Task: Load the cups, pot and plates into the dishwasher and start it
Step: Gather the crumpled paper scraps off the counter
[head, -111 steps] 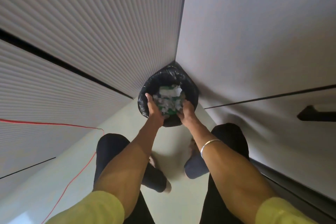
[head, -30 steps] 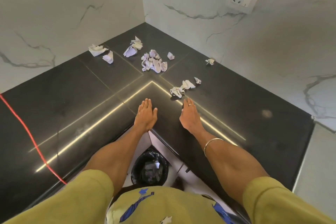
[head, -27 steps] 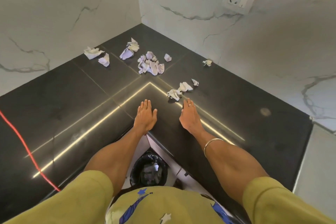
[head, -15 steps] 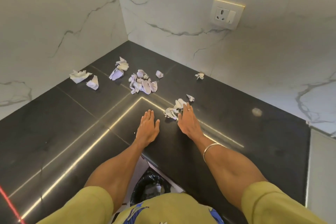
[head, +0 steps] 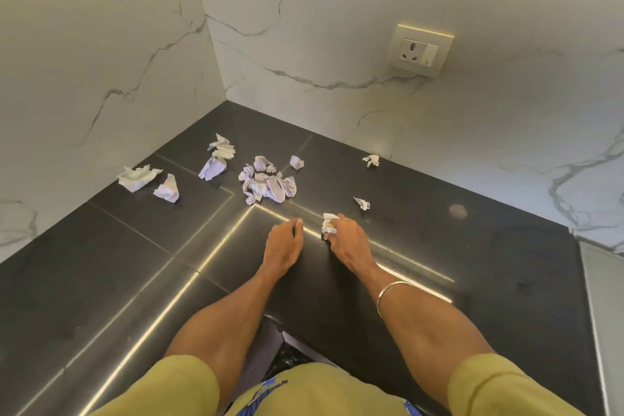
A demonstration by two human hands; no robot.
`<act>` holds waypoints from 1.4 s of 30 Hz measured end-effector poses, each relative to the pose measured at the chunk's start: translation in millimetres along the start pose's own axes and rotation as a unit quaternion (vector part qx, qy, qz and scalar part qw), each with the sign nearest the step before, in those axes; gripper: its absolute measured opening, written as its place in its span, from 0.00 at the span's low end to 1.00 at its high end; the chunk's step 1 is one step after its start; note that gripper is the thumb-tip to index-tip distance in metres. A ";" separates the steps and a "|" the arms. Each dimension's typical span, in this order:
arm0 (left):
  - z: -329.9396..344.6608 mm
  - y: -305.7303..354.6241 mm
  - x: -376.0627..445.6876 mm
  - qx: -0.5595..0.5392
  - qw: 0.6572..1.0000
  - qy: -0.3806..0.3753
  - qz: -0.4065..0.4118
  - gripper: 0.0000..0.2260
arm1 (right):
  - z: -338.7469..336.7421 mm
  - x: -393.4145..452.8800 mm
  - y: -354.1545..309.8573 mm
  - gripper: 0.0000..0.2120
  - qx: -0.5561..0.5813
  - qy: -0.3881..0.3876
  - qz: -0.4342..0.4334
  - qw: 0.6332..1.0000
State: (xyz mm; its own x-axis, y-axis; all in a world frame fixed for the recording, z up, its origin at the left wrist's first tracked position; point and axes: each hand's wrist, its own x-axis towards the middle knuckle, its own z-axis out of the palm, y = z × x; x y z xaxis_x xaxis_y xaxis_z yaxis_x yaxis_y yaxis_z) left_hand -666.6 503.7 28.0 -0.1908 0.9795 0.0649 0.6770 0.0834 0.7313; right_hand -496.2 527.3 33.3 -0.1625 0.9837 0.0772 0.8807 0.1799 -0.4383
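Dishwasher/cups/pot/plates: none visible in frame.
Right hand (head: 344,240): centre of frame, fingers closed on a crumpled paper wad (head: 329,229), on black countertop (head: 135,280).
Left hand (head: 285,240): just left of it, palm down, fingers curled loosely, holding nothing.
Paper scraps (head: 266,184): scattered above the hands, toward the corner.
Wall socket (head: 420,51): upper right, marble wall.

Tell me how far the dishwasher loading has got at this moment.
Nothing of it shows as done: no cups, pot, plates or dishwasher are in view. In hand: the right hand is closed on a crumpled paper scrap on the black counter, and the left hand rests beside it. Left: the other scattered paper pieces, and seemingly all the loading.
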 end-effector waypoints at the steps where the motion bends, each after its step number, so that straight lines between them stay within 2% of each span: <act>1: -2.0 2.9 0.8 -0.014 1.000 0.010 -0.007 0.22 | -0.5 -0.8 -3.8 0.10 0.012 0.009 0.008 1.000; 6: -1.3 0.5 13.0 -0.108 0.992 0.003 -0.073 0.23 | 0.2 0.0 -14.7 0.08 0.084 0.019 0.073 0.994; 9: -1.1 5.4 15.3 -0.237 0.964 -0.010 -0.123 0.18 | -0.3 1.2 -23.2 0.06 0.133 0.026 0.086 0.987; 13: -2.2 18.8 20.5 -0.400 0.886 -0.037 -0.232 0.13 | -2.0 -1.1 -38.3 0.05 0.158 0.018 0.076 0.984; 16: -0.3 25.7 20.9 -0.496 0.819 -0.065 -0.279 0.10 | -2.3 -2.9 -48.7 0.05 0.168 0.010 0.065 0.984; 19: 8.4 29.4 24.7 -0.584 0.743 -0.087 -0.315 0.18 | -6.6 -1.1 -52.4 0.10 0.182 -0.001 0.073 0.981; 22: 16.5 28.0 33.9 -0.621 0.699 -0.100 -0.341 0.20 | -7.1 7.0 -46.0 0.15 0.159 -0.027 0.076 0.984; 26: 22.6 30.3 42.9 -0.623 0.687 -0.099 -0.362 0.13 | -7.4 26.4 -45.1 0.07 0.113 -0.028 0.057 0.992; 29: 34.9 29.2 57.2 -0.615 0.680 -0.082 -0.389 0.18 | -9.8 36.6 -54.2 0.01 0.091 -0.034 0.038 0.995; 31: 39.7 24.3 68.1 -0.575 0.695 -0.066 -0.426 0.17 | -8.9 45.8 -58.5 0.04 0.076 -0.072 0.049 0.993; 34: 43.0 15.5 81.5 -0.521 0.726 -0.052 -0.447 0.16 | -14.9 60.9 -62.7 0.05 0.078 -0.170 0.069 0.980; 36: 44.1 12.9 87.2 -0.521 0.722 -0.044 -0.453 0.16 | -23.8 68.2 -63.6 0.08 0.076 -0.216 0.063 0.971; 39: 37.1 26.2 84.9 -0.544 0.709 -0.048 -0.446 0.13 | -40.6 76.3 -60.3 0.12 0.085 -0.238 0.060 0.966; 42: 36.2 30.5 83.2 -0.531 0.723 -0.057 -0.439 0.09 | -53.2 84.5 -46.6 0.15 0.134 -0.260 0.106 0.950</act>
State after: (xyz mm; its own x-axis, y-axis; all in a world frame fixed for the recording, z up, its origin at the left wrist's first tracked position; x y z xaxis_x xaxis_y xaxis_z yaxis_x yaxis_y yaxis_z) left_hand -636.1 594.4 31.2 -0.1145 0.6484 -0.7527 -0.6077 0.5536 0.5694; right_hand -527.3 602.2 107.9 -0.2530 0.8505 -0.4612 0.7844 -0.0987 -0.6123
